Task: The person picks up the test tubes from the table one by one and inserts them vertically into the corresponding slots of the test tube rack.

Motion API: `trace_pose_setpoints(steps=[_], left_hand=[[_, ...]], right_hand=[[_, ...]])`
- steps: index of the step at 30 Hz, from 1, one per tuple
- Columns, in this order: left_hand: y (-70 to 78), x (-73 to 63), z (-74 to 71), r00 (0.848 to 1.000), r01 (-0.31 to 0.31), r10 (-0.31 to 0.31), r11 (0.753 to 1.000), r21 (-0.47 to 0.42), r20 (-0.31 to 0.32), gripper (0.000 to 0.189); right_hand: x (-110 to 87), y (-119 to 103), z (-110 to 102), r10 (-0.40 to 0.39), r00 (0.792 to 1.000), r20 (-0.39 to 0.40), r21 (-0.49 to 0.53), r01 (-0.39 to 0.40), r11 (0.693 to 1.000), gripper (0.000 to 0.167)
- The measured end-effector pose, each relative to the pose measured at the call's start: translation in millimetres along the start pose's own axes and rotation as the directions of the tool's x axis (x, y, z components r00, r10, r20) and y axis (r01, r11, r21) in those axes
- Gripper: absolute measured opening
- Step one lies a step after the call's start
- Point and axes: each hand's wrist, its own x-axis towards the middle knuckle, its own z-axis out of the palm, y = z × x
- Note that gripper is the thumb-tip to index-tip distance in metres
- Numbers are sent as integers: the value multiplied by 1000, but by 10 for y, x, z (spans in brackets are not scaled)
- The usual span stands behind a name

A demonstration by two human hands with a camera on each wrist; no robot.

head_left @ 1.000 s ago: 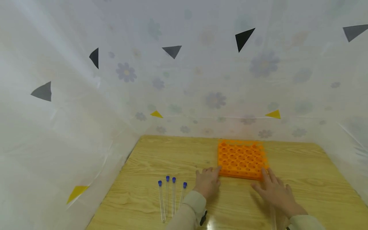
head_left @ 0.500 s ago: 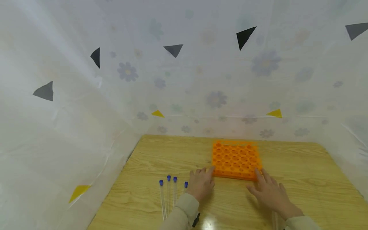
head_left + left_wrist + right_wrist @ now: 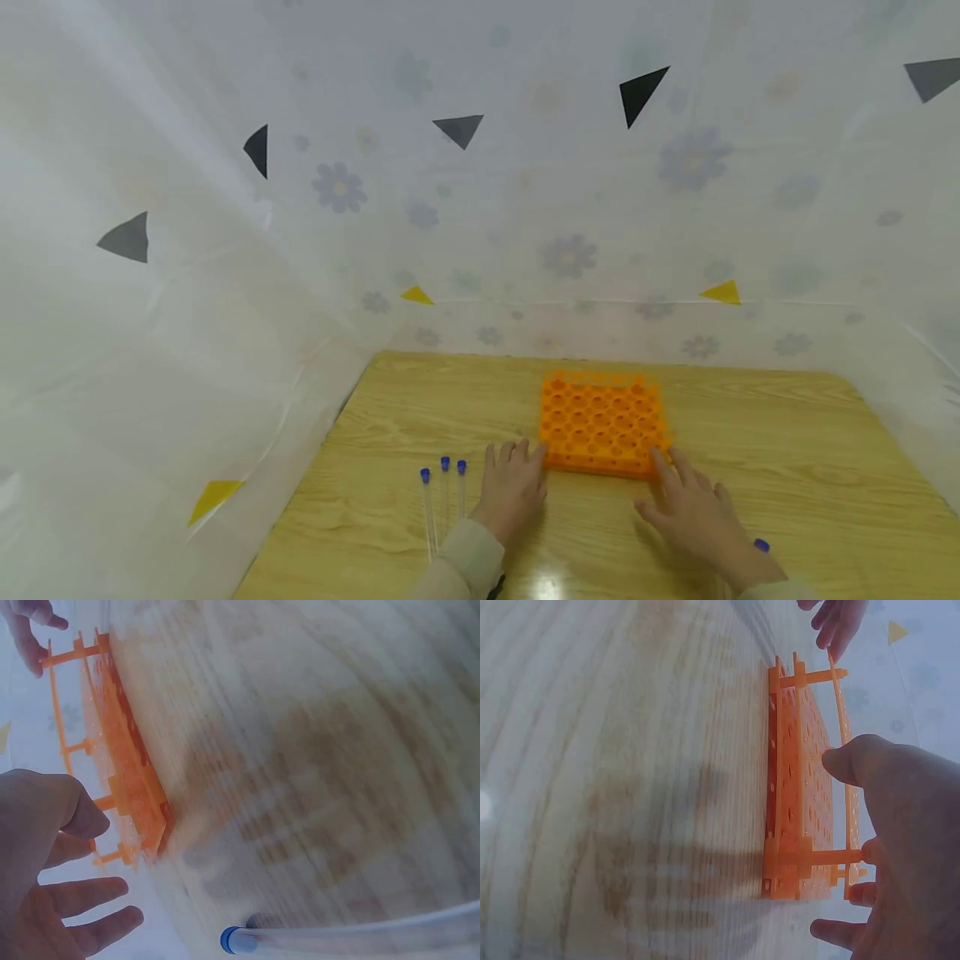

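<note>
An orange test tube rack [image 3: 600, 425] with rows of round holes stands at the back middle of the table. My left hand [image 3: 512, 492] touches its front left corner with fairly straight fingers. At the front right corner, my right hand [image 3: 693, 508] rests its fingertips on the rack, thumb held apart. From the right wrist view, the rack [image 3: 799, 772] shows its tiers from the side, with fingers at its top plate. Several clear test tubes [image 3: 429, 517] with blue caps lie left of my left arm. Another blue cap [image 3: 762, 546] shows beside my right wrist.
The wooden table [image 3: 787, 450] reaches back to a pale plastic curtain [image 3: 510, 208] with faded flowers and triangles. The same sheeting closes in the left and right sides. Near my left hand, a capped tube [image 3: 345, 941] appears in the left wrist view.
The rack has slid left and slightly nearer, with both hands moving along at its front corners. My left arm now covers one of the tubes, and a blue cap shows beside my right wrist.
</note>
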Motion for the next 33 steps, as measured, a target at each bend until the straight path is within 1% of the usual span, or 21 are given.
trace_pose_setpoints(steps=[2,5,9,13,17,20,22,25,27,30,33], left_hand=[[-13,-38,-1,1000,-7,7,1000,16,-17,55],[-29,-85,-6,1000,-12,13,1000,26,-20,57],[-40,-140,-27,1000,-23,23,998,51,9,57],[-42,-196,-49,999,-36,34,996,76,26,56],[-20,-244,-81,999,-46,45,995,91,14,53],[-18,-274,-118,998,-61,63,992,106,-17,48],[-25,-288,-156,997,-64,67,993,103,-25,42],[-43,-293,-199,998,-65,67,994,93,-19,34],[-51,-291,-223,998,-60,60,995,74,-2,28],[-63,-300,-247,998,-60,60,997,57,1,20],[-67,-308,-261,997,-73,74,996,55,-5,13]], right_hand=[[-15,-25,15,-6,1000,0,-2,6,1000,90],[-32,-64,31,-16,1000,-19,-10,16,1000,90],[-66,-118,49,-24,999,-41,-13,23,1000,88],[-112,-156,82,-26,999,-46,-18,25,1000,87],[-175,-181,90,-24,997,-67,-35,22,999,87],[-216,-208,106,-27,996,-82,-35,24,999,87],[-239,-228,122,-29,995,-93,-30,26,999,88],[-265,-244,164,-33,993,-112,-25,30,999,88],[-276,-247,188,-35,992,-120,-26,33,999,87],[-298,-248,213,-43,991,-129,-27,40,999,85],[-322,-248,222,-44,991,-129,-33,41,999,83]])
